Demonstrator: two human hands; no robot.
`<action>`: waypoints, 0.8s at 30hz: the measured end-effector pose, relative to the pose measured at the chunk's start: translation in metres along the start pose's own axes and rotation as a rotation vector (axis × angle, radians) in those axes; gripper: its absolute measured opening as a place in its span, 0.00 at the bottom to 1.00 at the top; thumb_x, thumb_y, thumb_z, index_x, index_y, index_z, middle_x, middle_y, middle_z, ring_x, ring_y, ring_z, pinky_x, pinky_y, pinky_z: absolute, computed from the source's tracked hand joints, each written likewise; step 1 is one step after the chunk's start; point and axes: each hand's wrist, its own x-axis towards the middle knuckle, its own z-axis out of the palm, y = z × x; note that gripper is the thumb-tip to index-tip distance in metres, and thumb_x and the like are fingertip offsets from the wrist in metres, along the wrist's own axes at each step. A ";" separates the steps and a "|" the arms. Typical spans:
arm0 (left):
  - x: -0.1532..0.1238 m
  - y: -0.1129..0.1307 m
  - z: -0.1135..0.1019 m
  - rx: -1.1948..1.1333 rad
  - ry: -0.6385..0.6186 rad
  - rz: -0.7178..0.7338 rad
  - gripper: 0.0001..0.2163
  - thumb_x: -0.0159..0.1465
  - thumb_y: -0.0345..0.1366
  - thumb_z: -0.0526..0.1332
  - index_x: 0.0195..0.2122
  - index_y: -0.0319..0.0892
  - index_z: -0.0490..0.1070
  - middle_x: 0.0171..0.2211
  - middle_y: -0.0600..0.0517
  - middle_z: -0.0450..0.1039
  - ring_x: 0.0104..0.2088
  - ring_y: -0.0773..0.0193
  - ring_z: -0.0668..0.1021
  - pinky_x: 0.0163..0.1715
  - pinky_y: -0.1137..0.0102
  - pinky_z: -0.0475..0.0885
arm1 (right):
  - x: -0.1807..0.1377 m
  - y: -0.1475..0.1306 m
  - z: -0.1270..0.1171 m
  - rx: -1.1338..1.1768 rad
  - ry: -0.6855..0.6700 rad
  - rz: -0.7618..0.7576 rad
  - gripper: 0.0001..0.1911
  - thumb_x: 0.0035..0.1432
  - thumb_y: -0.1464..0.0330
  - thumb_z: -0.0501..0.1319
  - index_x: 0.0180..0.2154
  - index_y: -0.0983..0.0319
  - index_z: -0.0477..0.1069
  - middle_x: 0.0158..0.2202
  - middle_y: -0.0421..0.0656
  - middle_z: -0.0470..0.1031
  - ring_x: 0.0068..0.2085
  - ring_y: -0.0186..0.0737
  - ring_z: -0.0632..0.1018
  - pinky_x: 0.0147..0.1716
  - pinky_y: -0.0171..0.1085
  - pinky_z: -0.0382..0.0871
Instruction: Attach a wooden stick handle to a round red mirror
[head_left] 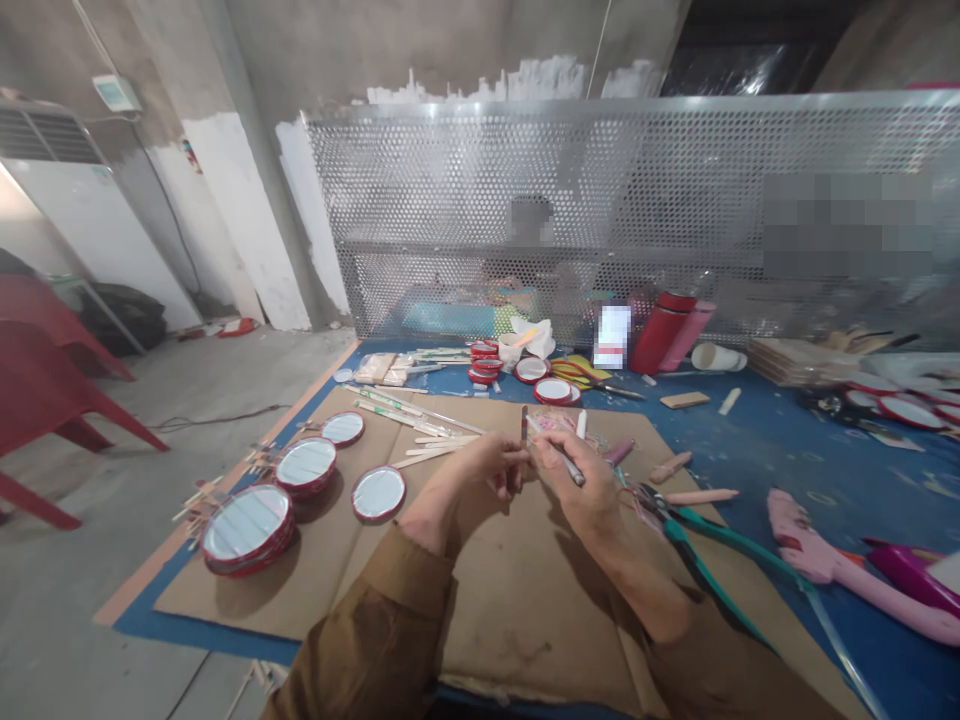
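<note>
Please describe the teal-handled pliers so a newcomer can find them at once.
On the blue table, find the brown cardboard sheet. Near its right edge, beside the right hand, lie the pliers. Their long teal handles set them apart from the pink tool.

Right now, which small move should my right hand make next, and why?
Perhaps guide the pen-like tool slowly along the dark stick: the right hand holds the tool with its tip close to the stick, which the left hand seems to hold.

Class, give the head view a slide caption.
Over cardboard, left hand holds a dark strip, right hand a pale pen-like tool.
</note>
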 end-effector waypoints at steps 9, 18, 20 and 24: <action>0.000 0.002 0.000 0.049 0.000 -0.013 0.19 0.61 0.50 0.63 0.23 0.40 0.68 0.15 0.53 0.67 0.15 0.68 0.70 0.19 0.71 0.66 | 0.000 -0.001 0.001 0.030 0.004 -0.004 0.10 0.65 0.63 0.56 0.35 0.58 0.74 0.34 0.43 0.81 0.37 0.42 0.79 0.39 0.38 0.72; -0.001 -0.007 0.001 0.033 0.047 0.049 0.16 0.62 0.48 0.61 0.28 0.39 0.71 0.16 0.53 0.68 0.15 0.68 0.70 0.19 0.71 0.66 | 0.000 0.001 0.002 0.026 0.023 -0.006 0.10 0.65 0.63 0.57 0.35 0.58 0.74 0.35 0.43 0.81 0.37 0.42 0.79 0.40 0.39 0.73; 0.001 -0.010 0.001 0.027 0.052 0.056 0.16 0.62 0.48 0.61 0.31 0.38 0.73 0.17 0.53 0.68 0.15 0.67 0.70 0.19 0.71 0.66 | 0.000 0.002 0.002 0.028 0.014 -0.010 0.09 0.65 0.64 0.57 0.35 0.58 0.74 0.35 0.43 0.81 0.37 0.42 0.79 0.40 0.39 0.73; 0.003 -0.011 0.000 0.038 0.027 0.055 0.16 0.62 0.48 0.60 0.31 0.38 0.74 0.18 0.52 0.69 0.16 0.66 0.71 0.19 0.70 0.67 | 0.000 0.001 0.002 0.042 0.016 -0.015 0.09 0.65 0.64 0.57 0.36 0.58 0.74 0.35 0.43 0.81 0.38 0.42 0.80 0.40 0.39 0.73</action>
